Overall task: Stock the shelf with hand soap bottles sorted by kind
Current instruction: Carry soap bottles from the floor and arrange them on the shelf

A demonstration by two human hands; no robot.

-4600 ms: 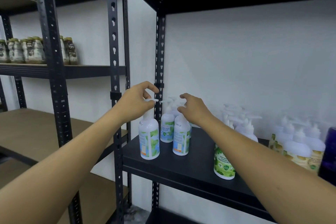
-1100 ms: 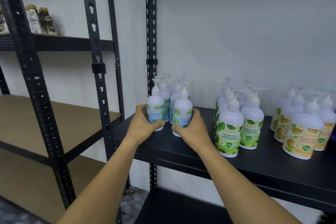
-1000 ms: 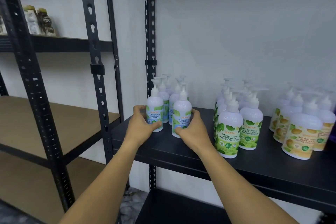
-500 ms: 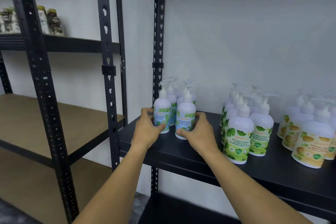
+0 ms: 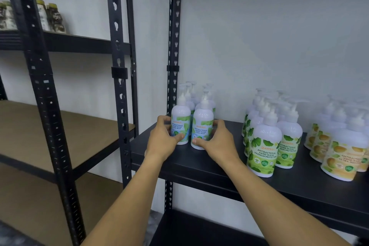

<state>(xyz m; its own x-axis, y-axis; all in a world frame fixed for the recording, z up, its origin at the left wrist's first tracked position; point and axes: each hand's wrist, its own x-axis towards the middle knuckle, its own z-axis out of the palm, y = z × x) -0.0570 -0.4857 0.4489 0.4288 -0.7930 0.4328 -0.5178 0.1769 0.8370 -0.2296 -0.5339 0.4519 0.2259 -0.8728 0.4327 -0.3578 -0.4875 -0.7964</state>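
Nearest to us, our two forearms reach up and forward to the black shelf. Our left hand wraps the front-left mint bottle, thumb across its label and fingers curled round its left side. Our right hand holds the front-right mint bottle the same way, thumb low on the label, fingers round the right side. Both bottles stand upright on the shelf, touching or nearly touching each other, near the shelf's left end and set back from its front edge. We judge that we are squaring this front pair up against the mint bottles behind.

Behind that pair more mint bottles run in two short files toward the wall. To the right, well apart, stands the green-leaf group, also in files going back; further right again the orange-label group sits partly cut off by the frame edge. So three kinds are already grouped apart, each with a gap between. The sorting looks close to done as far as we can see; what remains seems to be straightening, and any stock outside the view we cannot tell.

The shelf is matte black metal on slotted black uprights. The white wall runs behind. To the left, a second rack carries brown boards, bare where we see them, and a higher black shelf with a few small jars, too blurred to identify.
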